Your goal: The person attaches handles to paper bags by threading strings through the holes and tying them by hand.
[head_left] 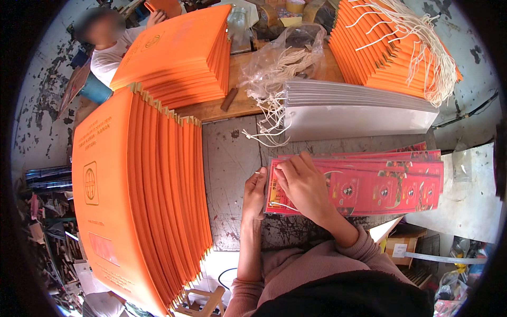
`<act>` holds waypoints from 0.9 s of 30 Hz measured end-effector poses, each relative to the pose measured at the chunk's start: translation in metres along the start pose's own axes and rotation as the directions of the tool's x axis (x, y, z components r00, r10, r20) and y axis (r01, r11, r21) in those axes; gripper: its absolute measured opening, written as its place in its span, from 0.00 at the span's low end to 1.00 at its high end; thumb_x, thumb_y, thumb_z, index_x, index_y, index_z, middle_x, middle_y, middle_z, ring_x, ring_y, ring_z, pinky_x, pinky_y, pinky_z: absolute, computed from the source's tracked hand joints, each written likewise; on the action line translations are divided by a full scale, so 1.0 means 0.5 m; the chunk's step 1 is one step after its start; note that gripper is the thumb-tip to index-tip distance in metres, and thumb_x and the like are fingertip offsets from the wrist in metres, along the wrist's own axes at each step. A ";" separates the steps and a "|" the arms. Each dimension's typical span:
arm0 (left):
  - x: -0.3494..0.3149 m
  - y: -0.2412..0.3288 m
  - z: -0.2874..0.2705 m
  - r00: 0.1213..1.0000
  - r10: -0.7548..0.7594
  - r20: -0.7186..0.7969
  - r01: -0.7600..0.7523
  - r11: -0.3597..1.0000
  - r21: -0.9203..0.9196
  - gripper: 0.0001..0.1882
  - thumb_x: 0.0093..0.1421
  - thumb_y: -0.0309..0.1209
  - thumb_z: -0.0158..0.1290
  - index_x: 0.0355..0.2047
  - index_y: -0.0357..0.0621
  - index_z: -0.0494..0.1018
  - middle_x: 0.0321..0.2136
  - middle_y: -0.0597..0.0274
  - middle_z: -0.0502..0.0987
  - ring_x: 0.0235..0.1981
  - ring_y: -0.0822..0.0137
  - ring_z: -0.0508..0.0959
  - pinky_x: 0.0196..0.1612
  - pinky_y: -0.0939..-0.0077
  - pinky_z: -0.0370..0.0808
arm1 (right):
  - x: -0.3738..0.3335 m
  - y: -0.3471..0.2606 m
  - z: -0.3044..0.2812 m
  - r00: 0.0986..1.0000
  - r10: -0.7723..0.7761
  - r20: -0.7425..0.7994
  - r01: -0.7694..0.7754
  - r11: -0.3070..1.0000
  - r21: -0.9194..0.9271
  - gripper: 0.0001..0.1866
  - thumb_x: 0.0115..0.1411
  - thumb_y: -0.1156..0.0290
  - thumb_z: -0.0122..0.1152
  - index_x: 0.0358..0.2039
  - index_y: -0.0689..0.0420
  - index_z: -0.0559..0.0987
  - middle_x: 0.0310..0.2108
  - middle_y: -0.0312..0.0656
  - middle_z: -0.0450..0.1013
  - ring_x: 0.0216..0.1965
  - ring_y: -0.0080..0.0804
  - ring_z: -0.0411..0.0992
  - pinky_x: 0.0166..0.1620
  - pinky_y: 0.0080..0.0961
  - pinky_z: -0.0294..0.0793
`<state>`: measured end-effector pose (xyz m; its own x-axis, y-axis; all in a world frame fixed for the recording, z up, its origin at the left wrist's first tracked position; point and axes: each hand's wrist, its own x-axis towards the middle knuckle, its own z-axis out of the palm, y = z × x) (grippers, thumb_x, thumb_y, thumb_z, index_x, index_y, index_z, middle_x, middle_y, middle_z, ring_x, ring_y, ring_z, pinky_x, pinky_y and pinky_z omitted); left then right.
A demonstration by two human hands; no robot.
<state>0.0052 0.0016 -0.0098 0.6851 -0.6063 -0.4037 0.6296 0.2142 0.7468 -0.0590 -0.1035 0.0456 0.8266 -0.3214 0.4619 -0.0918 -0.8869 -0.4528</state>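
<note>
Worktable, dark grey and scratched, shows between the stacks. Tallest in view is the left stack of orange folders, spines fanned toward the right; a second orange stack lies beyond it, and a third at upper right has white cords over it. Red printed sheets in clear plastic lie overlapped directly before the person, to the right of the left hand and partly beneath the right. Behind them is a pile of whitish plastic-sleeved sheets, corded at the left end. The right hand is bent, fingertips drawn together at the upper left corner of the red sheets; whether they pinch anything cannot be told. The left hand curls at their left end, thumb upward beside the edge, its other fingertips partly hidden; its grip is unclear. Smallest, a short white cord lies across the lower left corner.
</note>
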 end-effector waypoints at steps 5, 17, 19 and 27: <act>0.002 -0.009 -0.020 1.000 0.010 0.003 -0.010 1.000 -0.002 0.14 0.62 0.35 0.42 0.33 0.36 0.70 0.24 0.64 0.74 0.22 0.81 0.71 0.25 0.86 0.69 | 0.007 -0.003 0.009 0.991 -0.065 0.113 0.080 0.988 -0.131 0.06 0.46 0.74 0.56 0.25 0.59 0.69 0.24 0.40 0.65 0.31 0.36 0.66 0.30 0.28 0.69; -0.024 0.004 0.011 0.999 0.018 -0.047 -0.019 0.999 -0.030 0.13 0.63 0.32 0.40 0.39 0.33 0.67 0.30 0.60 0.73 0.28 0.78 0.72 0.31 0.84 0.71 | 0.004 0.006 0.010 0.968 -0.009 0.251 0.000 0.999 0.038 0.10 0.48 0.79 0.50 0.33 0.63 0.66 0.27 0.47 0.65 0.34 0.44 0.66 0.35 0.34 0.69; -0.028 0.000 0.005 0.998 0.051 -0.045 -0.052 0.998 -0.025 0.15 0.63 0.32 0.40 0.44 0.31 0.65 0.34 0.59 0.73 0.32 0.76 0.73 0.35 0.83 0.72 | 0.000 0.016 0.001 0.965 -0.057 0.256 0.026 0.992 0.121 0.10 0.49 0.79 0.50 0.33 0.63 0.66 0.27 0.48 0.65 0.34 0.45 0.66 0.35 0.34 0.69; -0.041 0.000 0.000 0.999 -0.013 0.040 0.016 0.997 -0.070 0.17 0.63 0.29 0.40 0.48 0.30 0.62 0.38 0.56 0.73 0.37 0.74 0.74 0.39 0.82 0.72 | 0.000 0.023 -0.019 0.937 -0.099 0.336 0.018 0.971 0.237 0.08 0.52 0.76 0.49 0.32 0.63 0.64 0.28 0.49 0.65 0.34 0.46 0.66 0.39 0.35 0.67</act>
<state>-0.0091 0.0141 -0.0016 0.6617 -0.6390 -0.3923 0.6645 0.2573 0.7016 -0.0654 -0.1172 0.0477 0.9699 -0.1014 0.2213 0.0573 -0.7885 -0.6123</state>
